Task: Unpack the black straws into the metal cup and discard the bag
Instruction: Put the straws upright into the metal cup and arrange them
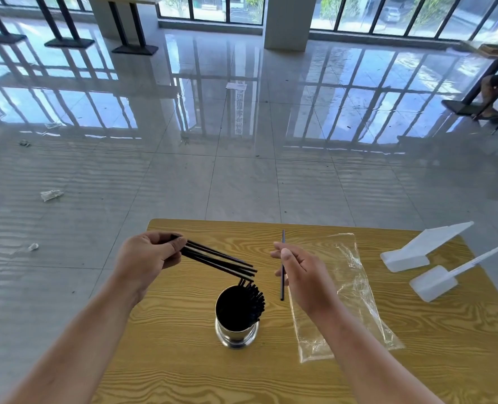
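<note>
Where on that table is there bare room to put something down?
Bare wood lies left of the metal cup, out to the table edge, and along the near edge. The right side is crowded: the clear bag, then two white plastic pieces.

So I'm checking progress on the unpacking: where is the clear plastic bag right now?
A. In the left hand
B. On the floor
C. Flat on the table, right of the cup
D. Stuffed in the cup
C: the clear bag lies flat on the wooden table, right of the metal cup, and neither hand holds it.
</note>
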